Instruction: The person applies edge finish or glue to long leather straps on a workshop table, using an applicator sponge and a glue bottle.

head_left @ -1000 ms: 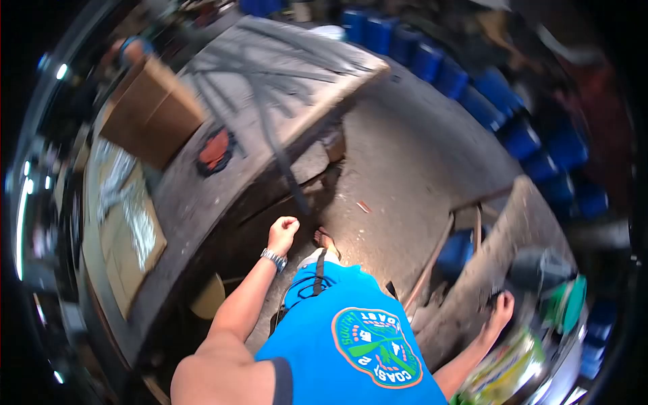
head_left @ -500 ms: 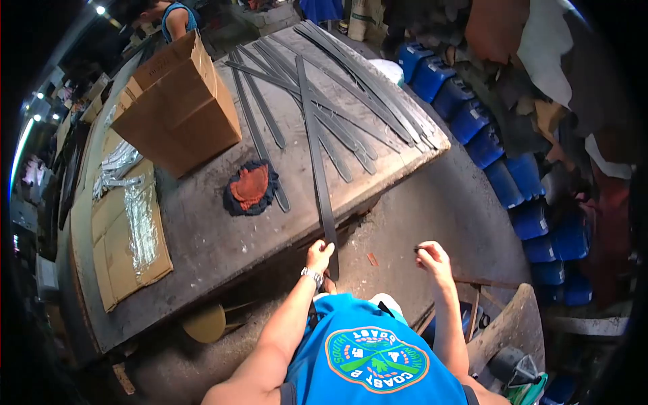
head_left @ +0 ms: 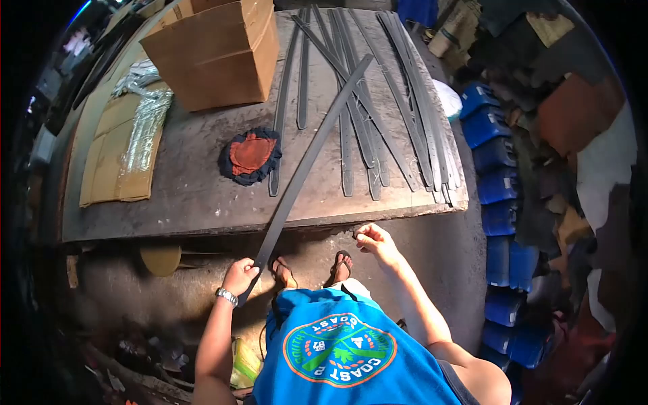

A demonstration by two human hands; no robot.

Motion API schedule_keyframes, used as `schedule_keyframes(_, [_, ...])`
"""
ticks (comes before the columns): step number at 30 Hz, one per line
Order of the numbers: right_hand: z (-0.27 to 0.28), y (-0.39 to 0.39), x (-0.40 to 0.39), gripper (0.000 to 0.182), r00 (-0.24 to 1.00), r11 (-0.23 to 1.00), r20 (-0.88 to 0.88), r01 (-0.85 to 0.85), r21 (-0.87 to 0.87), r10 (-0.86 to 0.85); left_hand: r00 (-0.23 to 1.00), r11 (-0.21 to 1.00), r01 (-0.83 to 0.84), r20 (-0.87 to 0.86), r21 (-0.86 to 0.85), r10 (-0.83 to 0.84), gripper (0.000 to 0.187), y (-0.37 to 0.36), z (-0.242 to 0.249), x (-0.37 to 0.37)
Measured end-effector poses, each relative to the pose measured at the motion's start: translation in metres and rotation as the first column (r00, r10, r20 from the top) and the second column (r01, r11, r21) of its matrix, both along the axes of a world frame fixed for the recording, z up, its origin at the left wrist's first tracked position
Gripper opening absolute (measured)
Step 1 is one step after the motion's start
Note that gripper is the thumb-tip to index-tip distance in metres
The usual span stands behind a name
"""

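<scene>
Light is uneven: the worktop (head_left: 196, 196) is moderately lit, while a warm, bright patch falls on the floor (head_left: 308, 268) around the feet. Plastic wrap (head_left: 143, 145) throws white glare. Shadow pools beneath the worktop's near edge. The long dark strip (head_left: 314, 152) looks fairly sharp; the lower left is murky and soft. Wide-angle distortion bends the margins into black corners.

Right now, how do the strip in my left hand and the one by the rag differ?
Held strip: gripped near its near end by the left hand; rag strip: no hand on it.
Held strip sticks out past the table edge; rag strip's near end stops short of it.
Held strip slants strongly; rag strip runs nearly straight away, beside the rag.
Both: long, flat, dark.
</scene>
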State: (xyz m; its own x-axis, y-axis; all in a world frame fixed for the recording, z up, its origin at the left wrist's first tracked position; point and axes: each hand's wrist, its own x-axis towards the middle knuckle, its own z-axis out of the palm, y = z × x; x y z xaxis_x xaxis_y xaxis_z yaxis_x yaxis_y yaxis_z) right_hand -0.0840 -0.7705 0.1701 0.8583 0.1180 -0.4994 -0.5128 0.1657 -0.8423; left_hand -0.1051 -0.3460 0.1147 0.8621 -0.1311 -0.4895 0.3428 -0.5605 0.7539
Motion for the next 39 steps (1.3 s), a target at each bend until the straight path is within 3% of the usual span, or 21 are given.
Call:
schedule_keyframes(6, [-0.018, -0.029, 0.018, 0.011, 0.999, 0.997, 0.012, -0.038, -0.061, 0.039, 0.992, 0.97, 0.033, 0.113, 0.239, -0.061, 0.016, -0.008, 0.017, -0.048])
schedule_keyframes(9, [-0.025, -0.023, 0.021, 0.012, 0.999, 0.998, 0.012, -0.043, -0.037, 0.043, 0.989, 0.97, -0.003, 0.142, 0.241, -0.032, 0.014, 0.002, 0.012, -0.075])
schedule_keyframes(12, [-0.029, -0.005, 0.024, 0.013, 0.998, 0.997, -0.004, -0.066, -0.033, 0.065, 0.996, 0.978, -0.052, -0.059, 0.203, 0.065, 0.015, 0.021, 0.007, -0.105])
schedule_keyframes(15, [-0.027, 0.009, 0.024, 0.015, 0.994, 0.993, -0.018, -0.112, -0.029, 0.112, 0.979, 0.945, 0.133, -0.189, 0.299, -0.077, 0.019, 0.052, -0.007, -0.142])
schedule_keyframes(16, [-0.031, 0.012, 0.025, 0.017, 0.991, 0.99, -0.022, -0.135, -0.028, 0.135, 0.959, 0.98, 0.019, -0.281, 0.197, 0.038, 0.019, 0.057, -0.009, -0.155])
schedule_keyframes(17, [-0.033, 0.014, 0.025, 0.019, 0.987, 0.987, -0.026, -0.158, -0.026, 0.157, 0.927, 0.963, 0.061, -0.373, 0.263, 0.044, 0.022, 0.069, -0.024, -0.17])
schedule_keyframes(19, [-0.034, 0.019, 0.029, 0.019, 0.986, 0.987, -0.038, -0.16, -0.001, 0.16, 0.894, 0.993, -0.01, -0.443, 0.119, 0.062, 0.021, 0.066, -0.004, -0.175])
schedule_keyframes(23, [-0.042, 0.024, 0.029, 0.019, 0.984, 0.985, -0.054, -0.171, 0.011, 0.171, 0.883, 0.979, -0.144, -0.465, -0.142, 0.062, 0.015, 0.069, -0.011, -0.185])
schedule_keyframes(24, [-0.043, 0.026, 0.03, 0.019, 0.983, 0.985, -0.055, -0.174, 0.013, 0.175, 0.9, 0.992, -0.059, -0.436, -0.109, 0.005, 0.016, 0.052, 0.018, -0.165])
schedule_keyframes(25, [-0.04, 0.029, 0.032, 0.017, 0.985, 0.986, -0.049, -0.167, 0.006, 0.167, 0.93, 0.952, -0.15, -0.364, -0.268, 0.044, 0.017, 0.047, 0.011, -0.159])
schedule_keyframes(27, [-0.033, 0.03, 0.03, 0.013, 0.99, 0.99, -0.037, -0.139, -0.004, 0.139, 0.965, 0.98, 0.171, -0.181, -0.105, -0.188, 0.016, 0.03, 0.028, -0.115])
schedule_keyframes(29, [-0.029, 0.023, 0.031, 0.014, 0.997, 0.996, -0.018, -0.074, 0.043, 0.075, 0.974, 0.945, 0.217, -0.007, -0.245, -0.226, 0.015, 0.018, -0.003, -0.069])
schedule_keyframes(31, [-0.02, 0.014, 0.029, 0.015, 1.0, 0.999, 0.003, 0.015, 0.051, -0.015, 0.971, 0.922, 0.067, -0.187, -0.381, -0.147, 0.015, -0.045, 0.063, 0.001])
schedule_keyframes(33, [-0.004, 0.005, 0.024, 0.013, 0.995, 0.996, 0.05, 0.088, 0.031, -0.089, 0.977, 0.827, 0.157, -0.04, -0.54, -0.211, 0.018, -0.096, 0.078, 0.054])
schedule_keyframes(35, [0.019, -0.006, 0.013, 0.012, 0.976, 0.978, 0.085, 0.196, 0.077, -0.202, 0.951, 0.758, 0.293, 0.096, -0.583, -0.294, 0.018, -0.148, 0.1, 0.089])
schedule_keyframes(39, [0.102, -0.026, -0.035, 0.016, 0.835, 0.88, 0.296, 0.471, 0.053, -0.464, 0.96, 0.586, 0.278, 0.236, -0.761, -0.148, 0.021, -0.242, 0.162, 0.087])
